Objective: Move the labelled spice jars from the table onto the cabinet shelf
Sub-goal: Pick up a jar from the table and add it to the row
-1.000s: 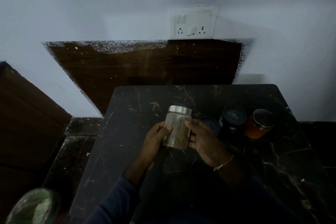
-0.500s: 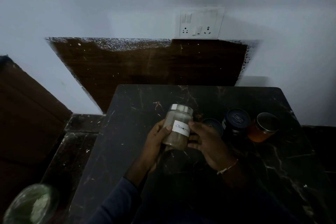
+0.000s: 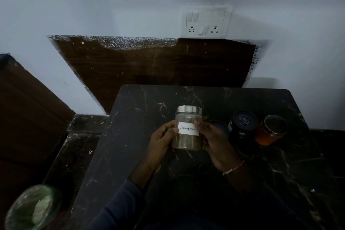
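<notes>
Above the dark worktop (image 3: pixel 130 136), left hand (image 3: pixel 160 142) and right hand (image 3: pixel 214 142) grip a steel-lidded glass jar (image 3: pixel 188 129) of brown spice; its white "Cinnamon" label now faces the camera fully.

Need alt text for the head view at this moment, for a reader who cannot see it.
The left hand and right hand hold a clear, steel-lidded jar upright, its handwritten label, roughly Cinnamon, facing the camera, over a dark marbled table. On the table to its right stand a dark-lidded jar and an orange jar.
</notes>
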The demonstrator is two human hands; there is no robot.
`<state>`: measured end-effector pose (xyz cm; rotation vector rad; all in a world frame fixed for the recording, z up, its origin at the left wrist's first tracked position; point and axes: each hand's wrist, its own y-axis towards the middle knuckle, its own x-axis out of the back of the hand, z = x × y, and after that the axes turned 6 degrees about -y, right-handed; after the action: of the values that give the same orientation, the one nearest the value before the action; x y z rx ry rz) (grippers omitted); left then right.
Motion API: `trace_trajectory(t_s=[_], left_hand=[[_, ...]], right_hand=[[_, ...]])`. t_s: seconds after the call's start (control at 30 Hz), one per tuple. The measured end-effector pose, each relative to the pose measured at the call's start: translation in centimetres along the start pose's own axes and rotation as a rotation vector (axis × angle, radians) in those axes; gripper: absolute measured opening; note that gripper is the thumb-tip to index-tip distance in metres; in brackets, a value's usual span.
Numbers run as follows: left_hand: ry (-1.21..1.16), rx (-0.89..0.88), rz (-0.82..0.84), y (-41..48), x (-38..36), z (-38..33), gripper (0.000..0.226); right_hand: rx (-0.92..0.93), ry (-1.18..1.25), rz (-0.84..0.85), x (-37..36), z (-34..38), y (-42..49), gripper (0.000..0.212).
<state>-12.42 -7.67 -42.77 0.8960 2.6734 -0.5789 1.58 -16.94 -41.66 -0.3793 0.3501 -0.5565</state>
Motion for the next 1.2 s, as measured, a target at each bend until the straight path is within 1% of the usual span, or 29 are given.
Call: trace_trajectory(t_s=[0.17, 0.37, 0.5, 0.63, 0.77, 0.87, 0.93, 0.97, 1.03, 1.07, 1.17, 1.2], left_hand=[[0.015, 0.007, -0.007, 0.0, 0.1, 0.1, 0.024], [0.025, 0.022, 0.017, 0.0, 0.2, -0.2, 0.022], [0.045, 0.008, -0.005, 0.1, 0.2, -0.1, 0.022], [0.085, -0.053, -0.021, 0.1, 0.5, 0.1, 0.023], [0.141, -0.17, 0.025, 0.7, -0.2, -2.2, 0.035], [0.252, -0.326, 0.1, 1.7, -1.7, -6.8, 0.037], [0.363, -0.475, 0.156, 2.5, -3.5, -11.9, 0.042], [0.414, -0.553, 0.175, 2.7, -4.5, -14.5, 0.043], [0.478, -0.725, 0.183, 2.7, -7.0, -20.7, 0.048], [0.5, -0.821, 0.182, 2.6, -8.4, -24.1, 0.049], [0.571, -1.066, 0.202, 2.3, -11.9, -32.6, 0.044], [0.611, -1.134, 0.194, 2.1, -12.8, -34.9, 0.045]], right_hand=[[0.0, -0.014, 0.007, 0.1, -0.2, 0.1, 0.063], [-0.008, -0.014, 0.021, 0.3, -0.4, 0.2, 0.058], [-0.008, -0.019, 0.023, 0.2, -0.3, 0.1, 0.056], [0.014, -0.059, 0.045, 0.2, -0.1, 0.1, 0.046], [0.042, -0.09, 0.072, 0.2, 2.7, 0.4, 0.041], [0.186, -0.197, 0.117, 0.0, 7.8, -0.1, 0.033], [0.339, -0.272, 0.105, -0.7, 12.8, -0.3, 0.035], [0.414, -0.298, 0.067, -1.2, 15.3, -0.4, 0.041], [0.582, -0.278, -0.005, -2.5, 21.2, -1.1, 0.061], [0.686, -0.274, -0.017, -3.3, 24.6, -1.7, 0.066], [0.998, -0.341, -0.003, -5.3, 33.9, -4.7, 0.053], [1.077, -0.381, -0.003, -5.8, 36.4, -5.5, 0.05]])
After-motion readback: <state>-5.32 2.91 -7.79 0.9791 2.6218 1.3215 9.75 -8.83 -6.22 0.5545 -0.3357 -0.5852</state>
